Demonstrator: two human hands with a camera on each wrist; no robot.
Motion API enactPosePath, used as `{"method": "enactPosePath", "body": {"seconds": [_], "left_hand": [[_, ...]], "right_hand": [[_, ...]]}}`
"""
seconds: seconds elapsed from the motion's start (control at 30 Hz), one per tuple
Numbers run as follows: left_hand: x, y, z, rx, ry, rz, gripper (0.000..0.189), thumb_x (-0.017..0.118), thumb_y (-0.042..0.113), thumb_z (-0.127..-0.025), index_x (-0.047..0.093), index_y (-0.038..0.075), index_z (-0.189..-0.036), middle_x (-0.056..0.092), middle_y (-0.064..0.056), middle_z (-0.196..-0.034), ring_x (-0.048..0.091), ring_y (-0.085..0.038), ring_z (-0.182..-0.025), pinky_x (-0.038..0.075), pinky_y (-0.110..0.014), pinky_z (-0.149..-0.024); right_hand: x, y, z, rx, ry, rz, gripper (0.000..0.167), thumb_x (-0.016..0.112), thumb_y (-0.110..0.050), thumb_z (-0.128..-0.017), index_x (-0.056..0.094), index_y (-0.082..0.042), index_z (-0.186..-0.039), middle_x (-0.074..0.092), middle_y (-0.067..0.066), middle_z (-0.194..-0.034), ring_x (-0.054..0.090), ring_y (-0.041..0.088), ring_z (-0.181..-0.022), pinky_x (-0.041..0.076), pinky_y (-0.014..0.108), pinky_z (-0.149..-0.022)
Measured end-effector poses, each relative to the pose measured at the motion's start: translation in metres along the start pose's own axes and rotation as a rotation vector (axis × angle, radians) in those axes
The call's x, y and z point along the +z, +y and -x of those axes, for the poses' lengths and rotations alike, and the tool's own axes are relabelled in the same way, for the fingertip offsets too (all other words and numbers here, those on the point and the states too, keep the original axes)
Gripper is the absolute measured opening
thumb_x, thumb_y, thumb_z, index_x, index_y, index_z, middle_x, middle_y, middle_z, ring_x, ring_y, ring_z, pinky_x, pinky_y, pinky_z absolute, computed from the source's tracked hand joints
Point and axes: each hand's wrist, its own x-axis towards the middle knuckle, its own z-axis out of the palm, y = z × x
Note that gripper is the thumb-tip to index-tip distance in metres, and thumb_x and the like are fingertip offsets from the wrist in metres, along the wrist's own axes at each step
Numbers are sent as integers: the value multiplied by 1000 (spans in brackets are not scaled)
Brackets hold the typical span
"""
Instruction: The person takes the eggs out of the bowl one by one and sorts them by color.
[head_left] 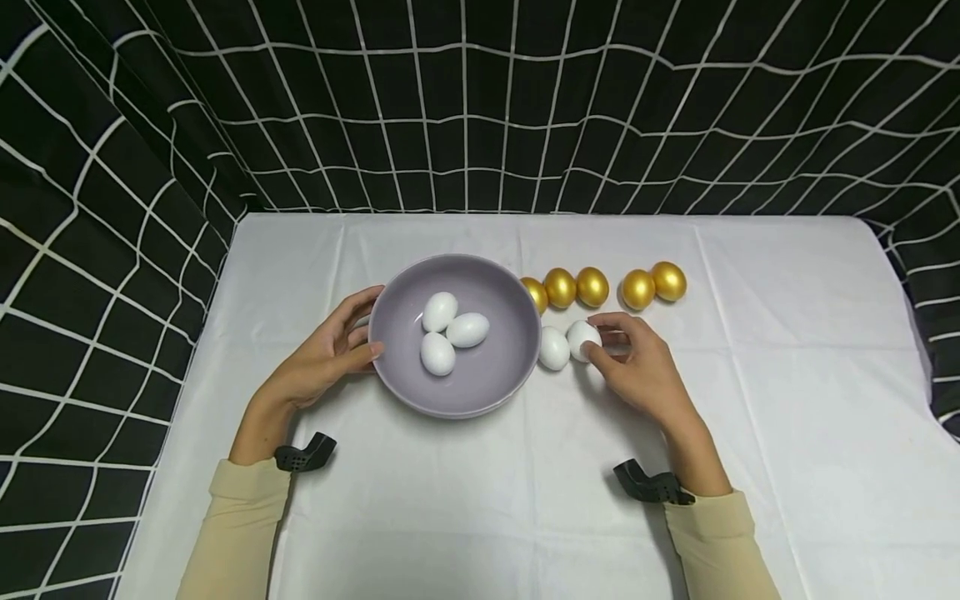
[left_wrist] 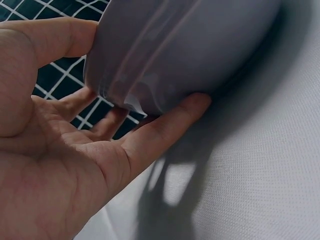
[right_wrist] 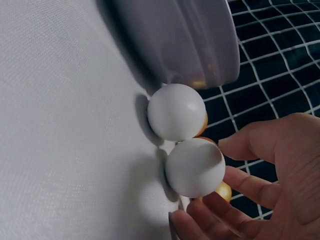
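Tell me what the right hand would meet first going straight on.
Most likely the nearer white egg, though whether the right hand touches it is unclear; beyond sit another white egg and the bowl.

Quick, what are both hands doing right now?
Left hand: holding the purple bowl by its side, thumb at the rim.
Right hand: holding the outer white egg between thumb and fingers.

The table (head_left: 420,508) is covered with a white cloth (head_left: 810,400), which has some creases. On it stands a greyish purple bowl (head_left: 495,371). Just right of the bowl are two white eggs (head_left: 554,348), side by side. Behind them lie five golden eggs (head_left: 592,287): three in a row, partly behind the bowl, and two slightly apart.
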Motion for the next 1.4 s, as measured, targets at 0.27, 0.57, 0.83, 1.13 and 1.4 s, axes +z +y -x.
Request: {"method": "enactPosePath", "body": {"seconds": [0.27, 0.57, 0.83, 1.13, 1.4], "left_hand": [[1, 1, -2, -1, 2, 5, 81, 59, -3, -102, 17, 17, -169, 23, -13, -174, 52, -18, -140, 62, -33, -96], [0, -1, 1, -1, -1, 1, 81, 59, -2, -102, 17, 16, -169, 23, -14, -173, 53, -15, -139, 62, -33, -95], [0, -1, 1, -5, -3, 8, 81, 59, -2, -103, 17, 17, -169, 22, -12, -174, 52, -17, -140, 62, -34, -97], [3, -1, -1, 3, -3, 13, 81, 59, -2, -102, 18, 17, -169, 22, -11, -174, 52, -18, -141, 62, -35, -97], [0, -2, -1, 2, 1, 14, 80, 58, -4, -102, 17, 16, -168, 23, -15, -172, 54, -15, -138, 62, -33, -96]], "right_hand": [[-3, -1, 0, -4, 49, -5, 38, 66, -20, -103, 64, -3, -137, 64, 20, -140, 67, 37, -124, 58, 39, -102], [-7, -8, -6, -161, 106, -16, 33, 69, -7, -100, 66, 2, -131, 65, 21, -132, 64, 38, -126, 55, 54, -105], [-9, -29, -16, -368, 57, 26, 34, 72, -2, -96, 67, 1, -129, 69, 18, -128, 66, 37, -120, 55, 52, -103], [-6, -61, -31, -458, -76, 101, 38, 74, -7, -95, 68, -11, -133, 63, 7, -136, 62, 31, -123, 55, 50, -104], [10, -93, -43, -577, -180, 232, 37, 70, -14, -99, 66, -9, -135, 62, 9, -141, 60, 28, -132, 48, 49, -114]]}}
